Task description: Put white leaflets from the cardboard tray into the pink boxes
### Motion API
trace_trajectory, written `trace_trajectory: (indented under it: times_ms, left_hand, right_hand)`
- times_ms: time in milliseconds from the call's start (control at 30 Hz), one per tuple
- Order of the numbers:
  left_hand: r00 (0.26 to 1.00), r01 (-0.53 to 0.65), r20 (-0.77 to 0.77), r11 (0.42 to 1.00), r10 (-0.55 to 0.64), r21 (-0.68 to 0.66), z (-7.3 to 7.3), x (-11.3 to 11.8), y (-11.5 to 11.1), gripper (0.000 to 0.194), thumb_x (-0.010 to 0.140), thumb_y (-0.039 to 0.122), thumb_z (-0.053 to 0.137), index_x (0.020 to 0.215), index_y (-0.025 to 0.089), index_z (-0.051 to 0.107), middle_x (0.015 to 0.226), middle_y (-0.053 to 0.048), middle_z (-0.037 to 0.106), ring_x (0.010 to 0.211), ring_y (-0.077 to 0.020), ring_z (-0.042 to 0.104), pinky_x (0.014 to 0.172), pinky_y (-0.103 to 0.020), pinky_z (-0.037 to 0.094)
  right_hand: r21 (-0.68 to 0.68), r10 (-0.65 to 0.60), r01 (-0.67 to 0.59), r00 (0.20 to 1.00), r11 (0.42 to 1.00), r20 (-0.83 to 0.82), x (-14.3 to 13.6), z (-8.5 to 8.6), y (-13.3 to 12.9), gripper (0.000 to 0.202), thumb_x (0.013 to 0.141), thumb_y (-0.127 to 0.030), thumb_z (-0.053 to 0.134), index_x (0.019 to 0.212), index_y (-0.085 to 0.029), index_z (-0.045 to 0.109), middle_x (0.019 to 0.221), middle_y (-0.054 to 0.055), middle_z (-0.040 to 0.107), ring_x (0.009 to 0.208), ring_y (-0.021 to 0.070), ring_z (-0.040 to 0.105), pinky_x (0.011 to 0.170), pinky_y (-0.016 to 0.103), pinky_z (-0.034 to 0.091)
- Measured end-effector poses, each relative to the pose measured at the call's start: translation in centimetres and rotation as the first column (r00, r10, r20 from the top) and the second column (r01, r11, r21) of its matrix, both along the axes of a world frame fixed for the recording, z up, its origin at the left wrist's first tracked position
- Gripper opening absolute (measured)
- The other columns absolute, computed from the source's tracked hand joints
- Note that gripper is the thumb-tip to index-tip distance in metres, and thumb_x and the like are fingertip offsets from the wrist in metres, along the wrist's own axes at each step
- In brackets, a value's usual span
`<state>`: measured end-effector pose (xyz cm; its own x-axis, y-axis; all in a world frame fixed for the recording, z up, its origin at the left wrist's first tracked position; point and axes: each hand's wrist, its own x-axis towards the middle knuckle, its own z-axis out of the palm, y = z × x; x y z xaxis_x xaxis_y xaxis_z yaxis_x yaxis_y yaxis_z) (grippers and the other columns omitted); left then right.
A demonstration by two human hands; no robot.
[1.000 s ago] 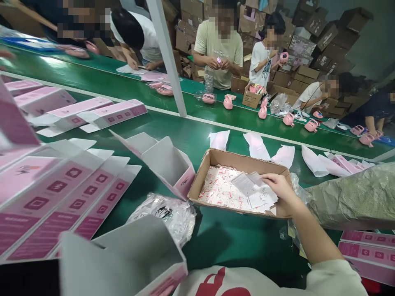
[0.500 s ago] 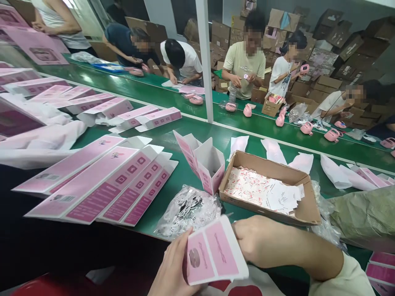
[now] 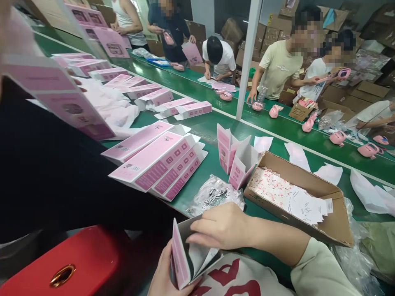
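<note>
At the bottom centre my left hand (image 3: 162, 273) grips a pink cardboard box (image 3: 180, 259) from the left side, with one flap standing up and its mouth facing me. My right hand (image 3: 222, 226) is closed on the box's upper part, its bent fingers reaching over the rim into the mouth; their tips are partly hidden. Pale folded board or paper shows inside the box. Just beyond my hands lies a clear plastic bag (image 3: 216, 193) of coiled cables. Two open pink boxes (image 3: 242, 166) stand behind the bag.
A shallow brown carton (image 3: 347, 222) holds small printed cards, right of the bag. Pink boxes (image 3: 154, 160) lie in a row at left, near a dark-clothed person (image 3: 61, 164). A red seat (image 3: 92, 255) is below. Co-workers stand across the green conveyor (image 3: 216, 109), which carries pink devices.
My view has swung left. The pink box has tipped so its mouth now faces me, and my right hand has moved from its far side onto the opening. A neighbour's pink box appears at left.
</note>
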<state>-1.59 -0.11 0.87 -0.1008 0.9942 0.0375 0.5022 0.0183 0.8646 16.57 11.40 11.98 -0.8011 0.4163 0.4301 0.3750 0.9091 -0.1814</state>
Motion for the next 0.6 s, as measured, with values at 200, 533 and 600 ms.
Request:
trace_trajectory:
  times_ms: [200, 533, 600]
  left_hand:
    - [0.999, -0.037, -0.005, 0.997, 0.037, 0.073, -0.7, -0.8, 0.8, 0.074, 0.074, 0.043, 0.058, 0.139, 0.016, 0.035, 0.137, -0.015, 0.050, 0.126, -0.0334, 0.051, 0.107, -0.050, 0.043]
    - [0.920, 0.303, -0.309, 0.937, -0.241, 0.173, -3.1, -3.8, 3.4, 0.087, 0.080, 0.055, 0.062, 0.145, 0.015, 0.022, 0.129, -0.020, 0.052, 0.114, -0.0345, 0.060, 0.092, -0.045, 0.055]
    - [0.960, 0.219, -0.204, 0.968, -0.191, 0.123, -2.9, -3.3, 3.4, 0.084, 0.080, 0.060, 0.059, 0.144, 0.016, 0.027, 0.129, -0.018, 0.053, 0.116, -0.0343, 0.058, 0.096, -0.046, 0.053]
  right_hand:
    - [-0.067, 0.007, -0.020, 0.982, 0.998, -0.189, -1.4, -1.5, 0.6, 0.037, 0.104, -0.040, 0.038, 0.095, -0.019, 0.068, 0.069, 0.000, 0.066, 0.064, 0.0096, 0.062, 0.057, 0.019, 0.045]
    - [-0.005, 0.105, -0.110, 0.965, 0.994, -0.239, -2.2, -4.4, 2.2, 0.051, 0.102, -0.054, 0.032, 0.086, -0.019, 0.067, 0.062, 0.003, 0.056, 0.057, 0.0133, 0.056, 0.053, 0.024, 0.046]
    - [-0.181, 0.053, -0.118, 0.943, 0.976, -0.327, -1.9, -3.8, 2.4, 0.059, 0.104, -0.054, 0.021, 0.099, -0.017, 0.066, 0.075, 0.006, 0.063, 0.068, 0.0134, 0.061, 0.060, 0.024, 0.051]
